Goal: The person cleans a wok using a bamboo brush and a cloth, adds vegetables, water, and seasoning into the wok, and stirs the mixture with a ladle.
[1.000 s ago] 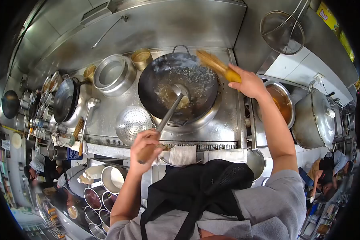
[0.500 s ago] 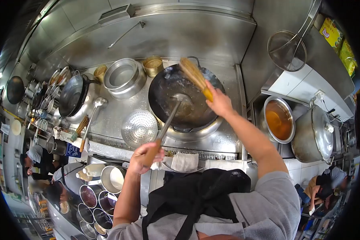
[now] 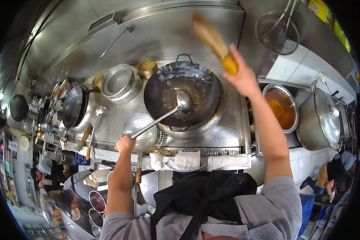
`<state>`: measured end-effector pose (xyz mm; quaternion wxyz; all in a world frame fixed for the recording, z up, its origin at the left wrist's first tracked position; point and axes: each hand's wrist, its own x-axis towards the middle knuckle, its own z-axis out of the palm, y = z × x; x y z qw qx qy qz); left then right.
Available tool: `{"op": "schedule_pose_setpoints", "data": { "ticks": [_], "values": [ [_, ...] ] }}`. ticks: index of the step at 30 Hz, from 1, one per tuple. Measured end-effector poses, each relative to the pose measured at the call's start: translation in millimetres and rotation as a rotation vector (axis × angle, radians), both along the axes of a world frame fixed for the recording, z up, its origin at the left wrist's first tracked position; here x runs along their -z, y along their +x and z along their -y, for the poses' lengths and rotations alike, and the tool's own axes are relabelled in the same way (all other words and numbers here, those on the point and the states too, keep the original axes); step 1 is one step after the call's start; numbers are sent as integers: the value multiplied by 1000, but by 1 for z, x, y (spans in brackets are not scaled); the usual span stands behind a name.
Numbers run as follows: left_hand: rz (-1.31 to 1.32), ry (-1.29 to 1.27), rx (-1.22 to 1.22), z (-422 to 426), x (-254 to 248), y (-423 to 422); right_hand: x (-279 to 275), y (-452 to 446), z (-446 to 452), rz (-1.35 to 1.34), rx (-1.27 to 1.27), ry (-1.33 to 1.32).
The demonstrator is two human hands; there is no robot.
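My left hand (image 3: 125,144) is wrapped round the handle of a long metal ladle (image 3: 183,101), whose bowl rests inside the dark wok (image 3: 158,86). Murky liquid (image 3: 176,86) covers the wok's bottom. My right hand (image 3: 245,78) grips the yellow-bound end of a bamboo wok brush (image 3: 212,38), raised above and to the right of the wok. The brush's bristle end is blurred and points up and left, away from the liquid. Beside the ladle's shaft lies a perforated skimmer (image 3: 139,130), partly crossed by it.
Stacked metal pots (image 3: 120,85) stand left of the wok, near a brass-coloured container (image 3: 147,68). On the right are a bowl of orange-brown liquid (image 3: 282,108) and a lidded pot (image 3: 318,118). A wire strainer (image 3: 277,34) hangs above. Other people (image 3: 52,170) work behind.
The brush has risen out of the wok, up and right with my right hand. My left hand has moved left and the ladle's handle slants more. The view has shifted slightly.
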<state>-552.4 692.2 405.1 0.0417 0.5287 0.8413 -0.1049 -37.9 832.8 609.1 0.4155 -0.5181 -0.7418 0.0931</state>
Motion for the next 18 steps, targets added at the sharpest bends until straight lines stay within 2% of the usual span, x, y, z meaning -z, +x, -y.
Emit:
{"op": "schedule_pose_setpoints", "data": {
  "ticks": [3,5,6,7,9,10,11,12,13,14,15,16,17,18],
  "values": [
    [-7,112,36,5,21,-23,-67,30,21,-199,27,483],
    [22,210,51,-3,20,-36,-101,46,46,-477,38,435],
    [54,259,72,-9,15,-37,-100,56,46,-629,-14,423],
    [52,275,82,-18,10,-36,-97,53,47,-631,-10,442],
    [117,350,111,-35,3,-29,-71,37,54,-880,-23,222],
    [138,394,126,-44,0,-18,-28,33,44,-442,293,218],
    [142,409,138,-52,-2,-3,2,29,41,-67,167,242],
    [227,382,109,-56,-2,13,13,26,49,423,60,-397],
    [308,352,80,-59,-3,23,59,31,40,312,99,-702],
    [233,378,116,-58,21,16,105,49,41,413,8,-665],
    [174,435,152,-66,49,14,123,69,38,530,-68,-600],
    [287,561,209,-55,36,36,114,74,41,432,-13,-602],
    [300,565,195,-54,30,49,106,75,56,335,17,-636],
    [375,462,81,-43,27,52,62,67,64,305,109,-610]
  ]
}}
